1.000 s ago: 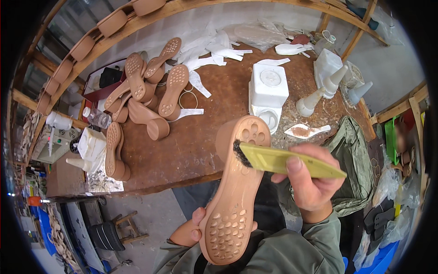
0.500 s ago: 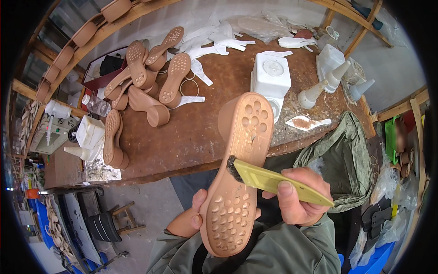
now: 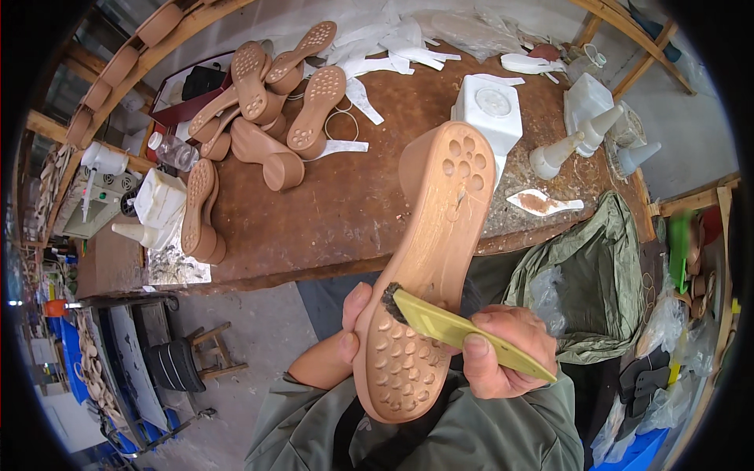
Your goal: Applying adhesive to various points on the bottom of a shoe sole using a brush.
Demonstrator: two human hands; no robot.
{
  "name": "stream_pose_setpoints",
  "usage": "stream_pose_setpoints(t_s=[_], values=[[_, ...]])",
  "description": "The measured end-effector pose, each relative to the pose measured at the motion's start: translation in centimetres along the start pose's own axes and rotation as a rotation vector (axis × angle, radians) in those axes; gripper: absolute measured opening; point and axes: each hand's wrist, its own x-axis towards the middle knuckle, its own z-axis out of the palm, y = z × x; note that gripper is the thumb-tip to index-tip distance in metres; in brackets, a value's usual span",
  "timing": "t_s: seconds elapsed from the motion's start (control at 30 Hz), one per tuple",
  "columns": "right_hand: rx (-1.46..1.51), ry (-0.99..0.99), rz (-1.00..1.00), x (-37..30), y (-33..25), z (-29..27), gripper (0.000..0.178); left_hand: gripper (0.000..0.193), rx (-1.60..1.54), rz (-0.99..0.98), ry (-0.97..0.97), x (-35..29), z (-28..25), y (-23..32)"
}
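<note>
A tan heeled shoe sole point(image 3: 440, 228) is tilted up in front of me, its dimpled top side facing me and its heel at the far end. My left hand point(image 3: 351, 334) grips its left edge near the toe; the fingers behind are mostly hidden. Closed around a yellow-green flat-handled brush point(image 3: 440, 320), my right hand point(image 3: 506, 353) presses the dark bristles on the sole, just above the dimpled forefoot. A wet-looking sheen covers the middle of the sole.
On the brown worktable point(image 3: 259, 228) lie several tan soles point(image 3: 314, 110), white straps point(image 3: 393, 55), a white plastic container point(image 3: 488, 110) and nozzle-topped bottles point(image 3: 556, 155). A green sack point(image 3: 605, 282) gapes at the right. A stool point(image 3: 208, 357) stands on the floor at left.
My right hand has drawn the brush down the sole toward the forefoot. The sole has shifted slightly up and right in view; my left hand still holds it.
</note>
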Motion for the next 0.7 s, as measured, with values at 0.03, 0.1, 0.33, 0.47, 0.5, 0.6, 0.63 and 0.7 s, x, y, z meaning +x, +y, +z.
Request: stream_pose_setpoints(t_s=[0.03,0.1,0.33,0.47,0.5,0.6,0.63,0.7], values=[[0.009,0.002,-0.01,-0.2,0.0,0.1,0.025,0.094,-0.001,0.016,-0.001,0.1,0.1,0.0],[0.016,0.007,0.003,-0.7,-0.4,0.3,0.025,0.092,-0.008,0.053,0.002,0.2,0.2,0.0],[0.165,-0.093,0.102,0.3,-0.8,0.3,0.019,0.085,0.138,0.267,0.173,-0.1,2.1,-0.1],[-0.002,0.09,0.359,2.4,2.2,-1.9,0.018,0.096,0.427,0.173,0.367,-1.7,3.5,0.0],[-0.097,0.284,0.501,2.8,2.6,-2.3,0.019,0.102,0.442,0.136,0.388,-1.8,3.5,-0.1],[0.391,0.145,0.425,3.7,1.3,-4.4,0.015,0.108,1.209,0.456,0.522,-1.1,2.9,0.0],[0.46,0.27,0.274,4.5,1.6,-5.8,0.013,0.105,1.438,0.465,0.556,-1.2,3.1,0.4],[0.786,0.499,0.16,5.5,2.2,-8.3,0.016,0.101,1.904,0.487,0.664,-1.2,3.6,1.5]])
